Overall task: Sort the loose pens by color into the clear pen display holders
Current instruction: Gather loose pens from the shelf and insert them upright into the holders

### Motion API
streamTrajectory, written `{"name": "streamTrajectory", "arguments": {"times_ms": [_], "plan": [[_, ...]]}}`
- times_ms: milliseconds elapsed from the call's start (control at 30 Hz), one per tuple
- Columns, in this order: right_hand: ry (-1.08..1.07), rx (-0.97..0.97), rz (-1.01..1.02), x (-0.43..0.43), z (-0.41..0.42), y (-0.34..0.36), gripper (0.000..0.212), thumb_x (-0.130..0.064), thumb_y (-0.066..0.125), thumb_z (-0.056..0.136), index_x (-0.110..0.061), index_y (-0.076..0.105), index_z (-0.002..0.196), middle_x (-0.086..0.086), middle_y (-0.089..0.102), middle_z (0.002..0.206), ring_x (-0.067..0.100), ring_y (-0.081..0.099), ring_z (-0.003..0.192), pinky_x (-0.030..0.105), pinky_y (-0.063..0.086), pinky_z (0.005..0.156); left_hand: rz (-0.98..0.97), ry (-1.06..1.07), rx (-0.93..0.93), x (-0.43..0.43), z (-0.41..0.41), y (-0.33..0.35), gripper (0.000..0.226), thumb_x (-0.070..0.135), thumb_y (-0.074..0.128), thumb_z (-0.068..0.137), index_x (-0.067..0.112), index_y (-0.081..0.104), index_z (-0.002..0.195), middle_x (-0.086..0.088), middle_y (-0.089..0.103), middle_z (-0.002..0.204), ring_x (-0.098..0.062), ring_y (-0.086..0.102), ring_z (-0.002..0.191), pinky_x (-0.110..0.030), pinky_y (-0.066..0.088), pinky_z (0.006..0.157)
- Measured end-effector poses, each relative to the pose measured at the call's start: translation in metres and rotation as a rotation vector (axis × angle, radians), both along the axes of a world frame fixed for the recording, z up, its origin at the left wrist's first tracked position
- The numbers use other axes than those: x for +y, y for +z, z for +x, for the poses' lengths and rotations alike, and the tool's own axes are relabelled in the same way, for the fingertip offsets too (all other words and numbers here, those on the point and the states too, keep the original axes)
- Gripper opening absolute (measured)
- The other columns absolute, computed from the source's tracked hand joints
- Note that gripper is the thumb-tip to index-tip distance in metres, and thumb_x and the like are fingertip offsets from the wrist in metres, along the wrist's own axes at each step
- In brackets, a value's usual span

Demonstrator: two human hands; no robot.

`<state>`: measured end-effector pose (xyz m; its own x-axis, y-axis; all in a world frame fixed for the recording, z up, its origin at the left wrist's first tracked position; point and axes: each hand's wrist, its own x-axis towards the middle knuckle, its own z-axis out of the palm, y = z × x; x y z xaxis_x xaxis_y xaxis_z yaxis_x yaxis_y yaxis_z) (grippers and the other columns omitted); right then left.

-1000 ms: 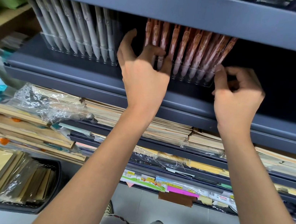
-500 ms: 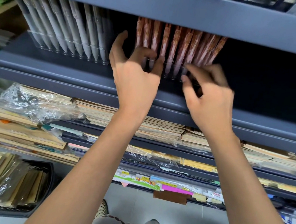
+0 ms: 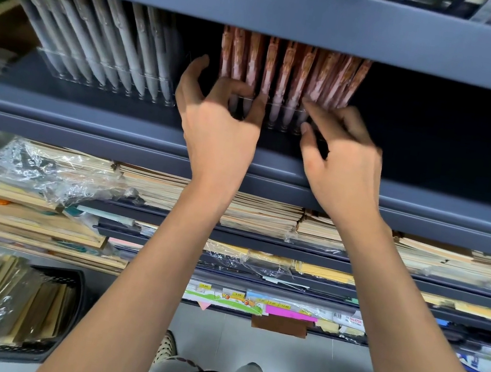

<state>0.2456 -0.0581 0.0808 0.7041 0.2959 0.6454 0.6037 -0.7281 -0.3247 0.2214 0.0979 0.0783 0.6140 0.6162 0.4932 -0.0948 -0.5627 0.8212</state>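
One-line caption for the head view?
Left hand and right hand at pink pens in clear holder, beside grey pens.
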Motion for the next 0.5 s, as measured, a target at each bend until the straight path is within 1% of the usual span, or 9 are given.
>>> {"name": "streamTrajectory", "arguments": {"times_ms": [100,233,300,367,433,500], "plan": [[-0.008,0.013,0.001,0.000,-0.001,0.001,0.036,-0.030,0.049,0.095,-0.028,0.060,0.129,0.001,0.060,0.121,0.024,0.065,0.091,0.040,0.056,0.075,-0.001,0.007,-0.005,0.001,-0.001,0.000,0.015,0.023,0.075,0.079,0.011,0.074,0.087,-0.016,0.048,0.137,-0.031,0.050,0.126,-0.041,0.045,0.098],[-0.003,0.041,0.006,-0.001,-0.002,0.001,0.036,-0.031,0.049,0.095,-0.028,0.060,0.129,0.000,0.059,0.124,0.025,0.065,0.093,0.042,0.055,0.078,-0.036,-0.012,-0.002,-0.001,-0.002,-0.001,0.015,0.026,0.076,0.079,0.013,0.074,0.086,-0.015,0.047,0.137,-0.032,0.050,0.126,-0.043,0.046,0.099],[0.009,0.065,0.029,-0.001,-0.002,0.002,0.035,-0.031,0.050,0.095,-0.027,0.061,0.128,0.001,0.059,0.123,0.023,0.065,0.087,0.041,0.055,0.078,-0.034,0.003,-0.022,-0.002,-0.004,0.001,0.015,0.028,0.075,0.079,0.014,0.073,0.085,-0.012,0.048,0.134,-0.031,0.049,0.125,-0.043,0.045,0.100],[0.016,0.076,0.089,-0.002,-0.001,0.003,0.033,-0.030,0.053,0.094,-0.024,0.064,0.124,0.002,0.061,0.116,0.020,0.062,0.073,0.037,0.053,0.073,0.010,0.049,-0.068,-0.006,-0.008,0.001,0.015,0.028,0.072,0.079,0.013,0.071,0.084,-0.009,0.050,0.123,-0.031,0.052,0.117,-0.044,0.044,0.098],[-0.008,0.063,0.208,-0.004,0.001,0.004,0.028,-0.028,0.056,0.092,-0.021,0.068,0.116,0.003,0.063,0.104,0.015,0.057,0.067,0.031,0.050,0.070,0.023,0.043,-0.105,-0.014,-0.013,0.002,0.016,0.025,0.070,0.080,0.010,0.071,0.085,-0.010,0.055,0.110,-0.033,0.058,0.100,-0.046,0.047,0.089],[-0.057,0.036,0.366,-0.006,0.003,0.005,0.021,-0.025,0.060,0.089,-0.016,0.071,0.104,0.004,0.065,0.094,0.012,0.056,0.066,0.027,0.049,0.067,0.050,-0.016,-0.073,-0.027,-0.015,0.004,0.016,0.025,0.070,0.083,0.011,0.074,0.087,-0.010,0.065,0.099,-0.031,0.063,0.087,-0.039,0.050,0.081]]}}
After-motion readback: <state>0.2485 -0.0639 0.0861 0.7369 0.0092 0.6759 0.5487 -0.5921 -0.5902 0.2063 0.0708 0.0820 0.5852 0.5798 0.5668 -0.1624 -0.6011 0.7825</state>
